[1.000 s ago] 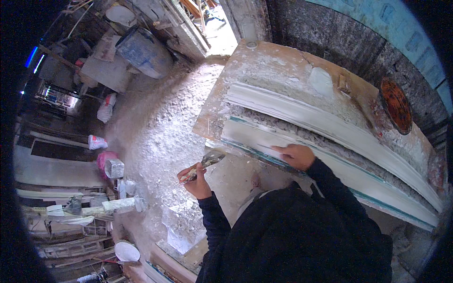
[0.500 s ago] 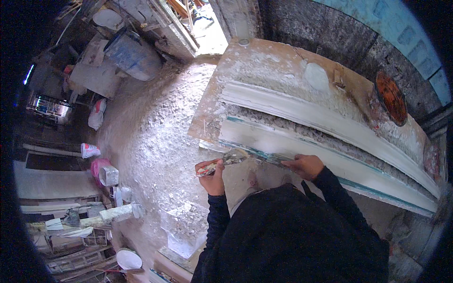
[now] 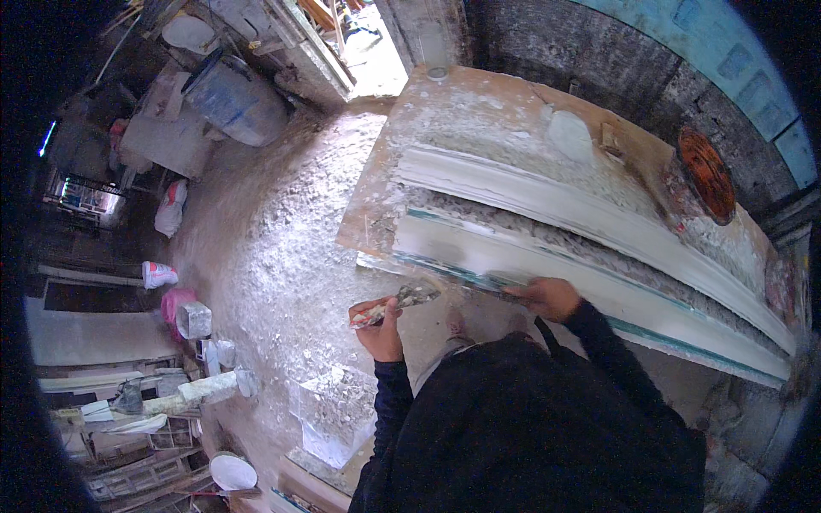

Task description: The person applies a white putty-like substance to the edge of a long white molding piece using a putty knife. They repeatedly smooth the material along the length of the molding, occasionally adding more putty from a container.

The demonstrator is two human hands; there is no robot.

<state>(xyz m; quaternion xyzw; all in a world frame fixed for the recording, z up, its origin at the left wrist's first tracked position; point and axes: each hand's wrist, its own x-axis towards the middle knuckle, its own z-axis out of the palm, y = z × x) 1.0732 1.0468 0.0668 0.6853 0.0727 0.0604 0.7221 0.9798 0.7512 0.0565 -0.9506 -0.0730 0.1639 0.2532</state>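
the left hand (image 3: 380,333) grips a smeared scraper (image 3: 417,296), and the right hand (image 3: 552,299) curls at the edge of a white board (image 3: 522,256), its hold unclear.

The left hand (image 3: 378,329) is held off the near left corner of the surface (image 3: 363,209), its fingers closed in a curl with the thumb raised, above a nearly upright left forearm (image 3: 392,398). The right hand (image 3: 550,299) is at the near edge, fingers pointing left, their closure unclear; the right forearm (image 3: 609,346) slants inward.
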